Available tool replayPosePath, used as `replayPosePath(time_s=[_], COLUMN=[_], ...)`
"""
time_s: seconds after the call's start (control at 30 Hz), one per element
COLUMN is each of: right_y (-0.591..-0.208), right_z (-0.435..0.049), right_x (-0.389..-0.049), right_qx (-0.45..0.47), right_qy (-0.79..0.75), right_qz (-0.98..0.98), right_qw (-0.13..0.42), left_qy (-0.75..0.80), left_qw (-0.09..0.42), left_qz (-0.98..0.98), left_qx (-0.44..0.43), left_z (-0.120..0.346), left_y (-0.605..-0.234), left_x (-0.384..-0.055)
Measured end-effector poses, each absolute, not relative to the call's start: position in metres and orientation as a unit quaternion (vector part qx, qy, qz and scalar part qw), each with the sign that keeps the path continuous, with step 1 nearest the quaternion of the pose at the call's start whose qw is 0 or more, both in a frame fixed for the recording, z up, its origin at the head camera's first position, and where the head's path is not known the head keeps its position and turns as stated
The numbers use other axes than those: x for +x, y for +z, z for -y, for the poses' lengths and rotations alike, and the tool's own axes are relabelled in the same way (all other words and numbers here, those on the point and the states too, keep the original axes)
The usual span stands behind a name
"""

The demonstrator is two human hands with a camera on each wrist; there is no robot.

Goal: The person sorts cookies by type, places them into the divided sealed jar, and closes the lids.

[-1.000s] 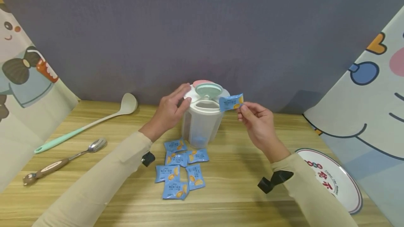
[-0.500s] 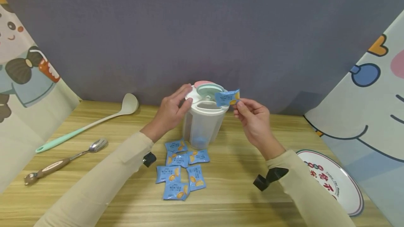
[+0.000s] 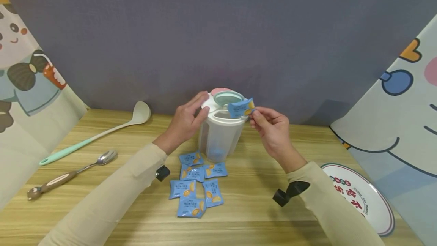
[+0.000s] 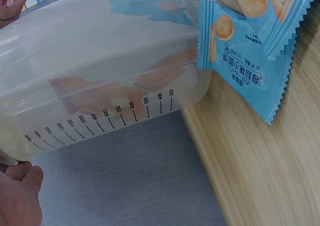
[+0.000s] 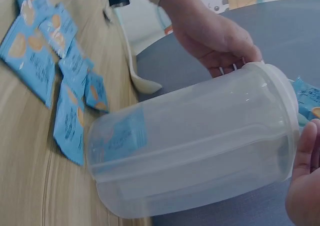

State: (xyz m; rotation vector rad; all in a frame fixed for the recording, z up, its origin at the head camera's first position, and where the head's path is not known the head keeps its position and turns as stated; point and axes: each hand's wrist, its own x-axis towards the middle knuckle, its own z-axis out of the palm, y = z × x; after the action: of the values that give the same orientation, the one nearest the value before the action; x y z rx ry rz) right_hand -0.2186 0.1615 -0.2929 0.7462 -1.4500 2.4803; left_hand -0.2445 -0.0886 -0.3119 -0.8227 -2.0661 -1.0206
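A clear plastic storage container (image 3: 222, 136) stands upright near the back of the table. Its white lid has a pink flap (image 3: 220, 90) and a green flap (image 3: 228, 98); the green one is tipped up beside an opening. My left hand (image 3: 187, 119) holds the lid's left edge, thumb in front and fingers behind. My right hand (image 3: 274, 131) pinches the end of a blue snack packet (image 3: 240, 108), which overlaps the opening's right part in the head view. Inside, another blue packet (image 5: 125, 133) lies at the container's bottom.
Several blue snack packets (image 3: 182, 189) lie in front of the container. On the left are a ladle (image 3: 112, 129) with a mint handle and a metal fork-like utensil (image 3: 69, 175). A white plate (image 3: 370, 196) with red lettering sits at right. A grey panel (image 3: 218, 37) rises behind.
My right hand has moved left with the snack packet, from beside the lid to over its opening. My left hand keeps its place on the lid.
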Motion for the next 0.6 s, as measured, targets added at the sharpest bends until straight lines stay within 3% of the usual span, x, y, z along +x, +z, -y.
replayPosePath(time_s=[0.6], right_y=[-0.2923], right_z=[-0.1542], right_x=[-0.2159], right_qx=[0.239], right_qy=[0.808], right_qz=[0.525], right_qw=[0.118], left_qy=[-0.395], left_qw=[0.338], left_qz=[0.793], left_qx=[-0.317], left_z=[0.0888], left_y=[-0.313], left_x=[-0.2451])
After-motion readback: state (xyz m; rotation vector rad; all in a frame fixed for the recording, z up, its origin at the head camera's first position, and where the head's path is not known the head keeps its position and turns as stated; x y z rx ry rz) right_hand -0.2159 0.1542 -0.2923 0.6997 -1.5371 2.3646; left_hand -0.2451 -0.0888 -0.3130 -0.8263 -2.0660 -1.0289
